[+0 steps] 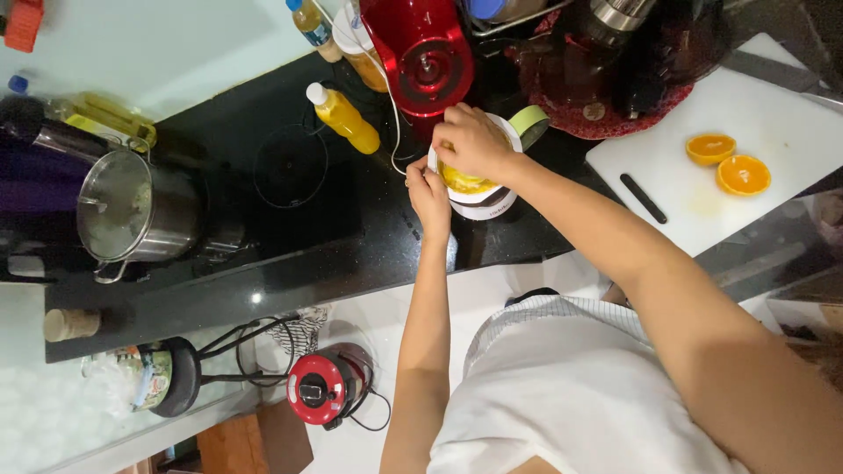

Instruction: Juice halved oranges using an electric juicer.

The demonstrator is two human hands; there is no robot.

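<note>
A white citrus juicer (488, 204) stands on the black glass stovetop (334, 228). My right hand (474, 140) presses an orange half (464, 182) down onto the juicer's top. Gripping the juicer's left side, my left hand (428, 195) steadies it. On a white cutting board (773, 123) at the right lie two cut orange halves (727, 161), cut faces up, next to a black-handled knife (643, 197).
A red appliance (420, 53) stands just behind the juicer. A yellow squeeze bottle (344, 118) lies on the stovetop to its left. A steel pot (132, 209) sits at the left. A red round appliance (323, 386) with a cord rests on the floor below.
</note>
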